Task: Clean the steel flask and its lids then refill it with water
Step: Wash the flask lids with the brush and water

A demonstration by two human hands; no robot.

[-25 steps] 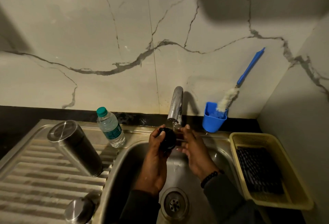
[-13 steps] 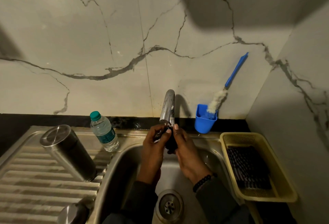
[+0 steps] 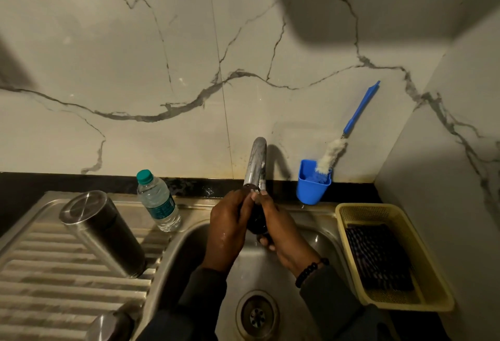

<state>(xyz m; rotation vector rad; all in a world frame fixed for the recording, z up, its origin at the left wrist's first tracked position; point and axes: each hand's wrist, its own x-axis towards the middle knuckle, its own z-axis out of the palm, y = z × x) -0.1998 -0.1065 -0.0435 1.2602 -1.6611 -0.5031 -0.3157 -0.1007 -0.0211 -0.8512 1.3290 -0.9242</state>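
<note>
Under the chrome tap (image 3: pixel 255 163), my left hand (image 3: pixel 230 221) and my right hand (image 3: pixel 281 229) both grip a small black lid (image 3: pixel 255 221) over the sink basin (image 3: pixel 319 235). The lid is mostly hidden between my palms. The steel flask (image 3: pixel 104 232) stands upside down on the ribbed drainboard (image 3: pixel 54 281) to the left. A rounded steel lid (image 3: pixel 108 325) lies at the drainboard's front edge, partly cut off by the frame.
A small plastic water bottle (image 3: pixel 159 201) with a green cap stands behind the flask. A blue cup (image 3: pixel 312 183) holds a blue-handled bottle brush (image 3: pixel 349 129) against the wall. A yellow basket (image 3: pixel 430 267) with a dark scrubber sits right of the sink. The drain (image 3: pixel 257 315) is below my wrists.
My hands have closed more tightly around the black lid and turned it under the tap. The camera has tilted slightly, shifting the scene.
</note>
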